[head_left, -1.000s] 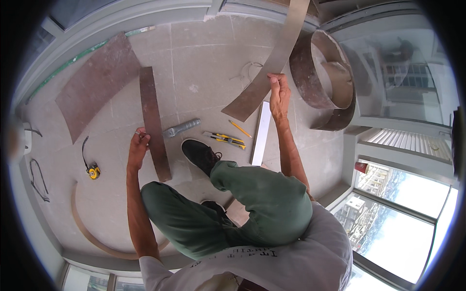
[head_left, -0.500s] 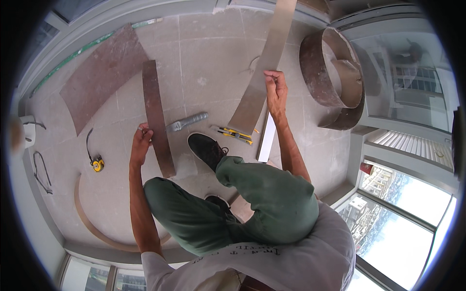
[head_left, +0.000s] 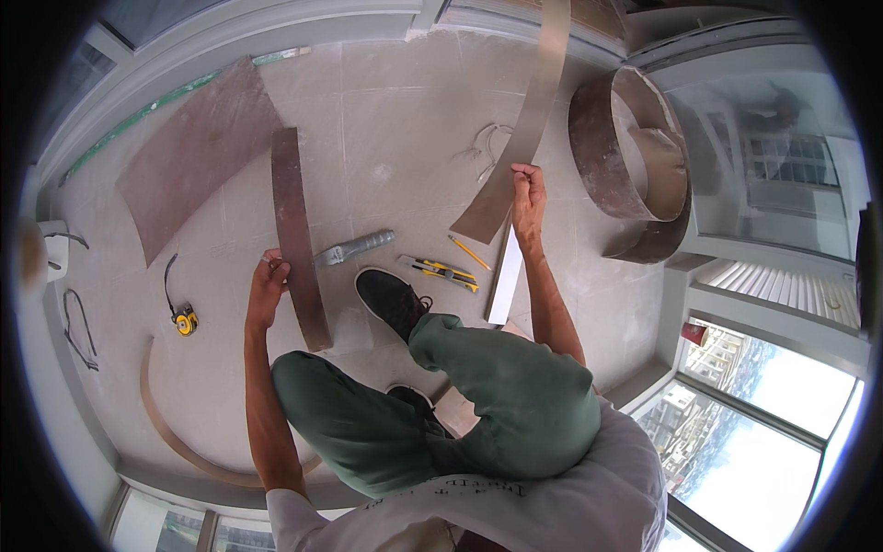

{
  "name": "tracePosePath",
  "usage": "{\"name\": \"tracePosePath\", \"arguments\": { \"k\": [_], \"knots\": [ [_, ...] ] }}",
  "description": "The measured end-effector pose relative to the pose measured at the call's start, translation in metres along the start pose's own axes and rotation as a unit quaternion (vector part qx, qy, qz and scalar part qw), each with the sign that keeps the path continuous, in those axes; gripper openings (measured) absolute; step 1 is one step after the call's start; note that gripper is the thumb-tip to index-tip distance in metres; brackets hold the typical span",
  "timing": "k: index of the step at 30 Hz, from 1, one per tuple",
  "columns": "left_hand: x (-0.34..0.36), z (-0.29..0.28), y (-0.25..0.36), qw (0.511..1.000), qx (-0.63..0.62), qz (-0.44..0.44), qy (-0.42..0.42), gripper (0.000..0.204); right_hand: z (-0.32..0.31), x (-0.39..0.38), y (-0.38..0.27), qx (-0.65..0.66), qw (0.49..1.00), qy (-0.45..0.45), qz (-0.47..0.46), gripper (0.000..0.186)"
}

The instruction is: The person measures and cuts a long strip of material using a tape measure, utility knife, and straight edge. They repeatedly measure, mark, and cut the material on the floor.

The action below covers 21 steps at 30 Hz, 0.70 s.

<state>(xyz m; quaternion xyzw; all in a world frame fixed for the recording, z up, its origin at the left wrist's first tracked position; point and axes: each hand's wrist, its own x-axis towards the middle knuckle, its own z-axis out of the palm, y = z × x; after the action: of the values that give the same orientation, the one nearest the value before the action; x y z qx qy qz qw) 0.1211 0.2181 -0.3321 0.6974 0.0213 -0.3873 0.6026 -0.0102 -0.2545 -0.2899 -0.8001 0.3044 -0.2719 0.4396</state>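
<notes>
Pinching a short strip left of frame centre, left hand holds its edge while right hand grips long strip at upper centre, likely best held lightly to avoid kinks.

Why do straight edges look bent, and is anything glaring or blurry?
Head view: the fisheye lens bends edges toward the picture's rim; head view: the window at lower right glares white; head view: a brownish shape at far left is blurred.
</notes>
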Motion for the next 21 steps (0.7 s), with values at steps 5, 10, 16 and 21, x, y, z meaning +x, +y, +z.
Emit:
{"name": "tracePosePath", "arguments": {
  "k": [5,10,16,21],
  "knots": [
    [0.007,-0.003,-0.006,0.998,-0.05,0.005,-0.024,0.023,-0.016,0.024,0.066,-0.213,0.972,0.087,-0.05,0.022],
    [0.007,-0.008,-0.02,0.998,-0.046,-0.033,0.021,0.024,-0.039,0.044,0.12,-0.339,0.939,0.047,0.021,0.03],
    [0.024,-0.013,-0.05,0.996,-0.005,-0.07,0.06,0.023,-0.042,0.054,0.152,-0.415,0.908,0.007,0.054,0.034],
    [0.037,-0.01,-0.053,0.995,0.04,-0.087,0.041,0.023,-0.043,0.047,0.164,-0.361,0.93,-0.012,0.066,0.035]
  ]
}}
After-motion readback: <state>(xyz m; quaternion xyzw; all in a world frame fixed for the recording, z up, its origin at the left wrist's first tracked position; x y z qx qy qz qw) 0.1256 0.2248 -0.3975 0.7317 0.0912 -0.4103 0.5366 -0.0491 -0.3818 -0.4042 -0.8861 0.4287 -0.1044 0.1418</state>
